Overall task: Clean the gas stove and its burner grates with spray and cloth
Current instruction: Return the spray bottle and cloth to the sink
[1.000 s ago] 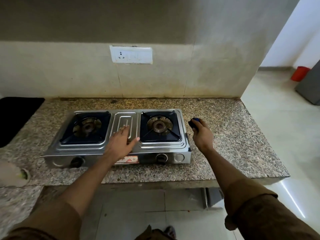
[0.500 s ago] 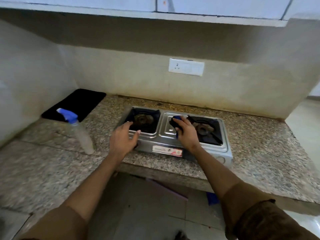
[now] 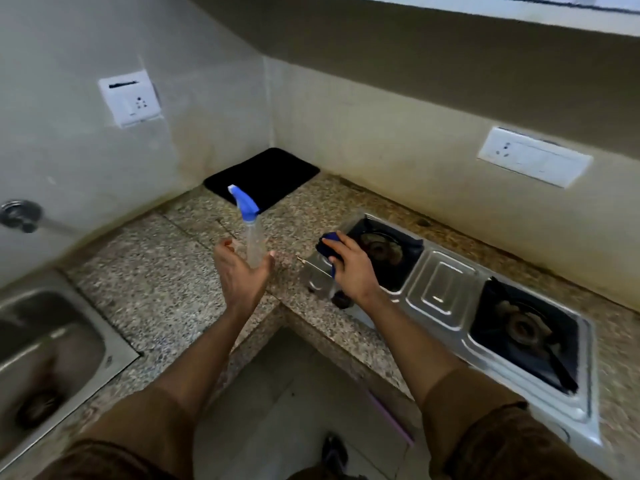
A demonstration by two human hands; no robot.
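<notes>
Left hand (image 3: 242, 271) has left the stove's (image 3: 443, 292) front edge, now spread around the spray bottle (image 3: 254, 244), not yet gripping; right hand (image 3: 353, 268) clutches blue cloth (image 3: 329, 244) on stove's left corner. Spraying likely next.

You stand in the inner corner of an L-shaped speckled granite counter (image 3: 166, 271). Beige, stained walls (image 3: 381, 133) meet behind it, each carrying a white socket plate (image 3: 533, 156). A black mat (image 3: 266, 176) lies in the corner, a steel sink (image 3: 41, 341) sits at your left, and pale floor tiles (image 3: 277, 410) show below.
</notes>
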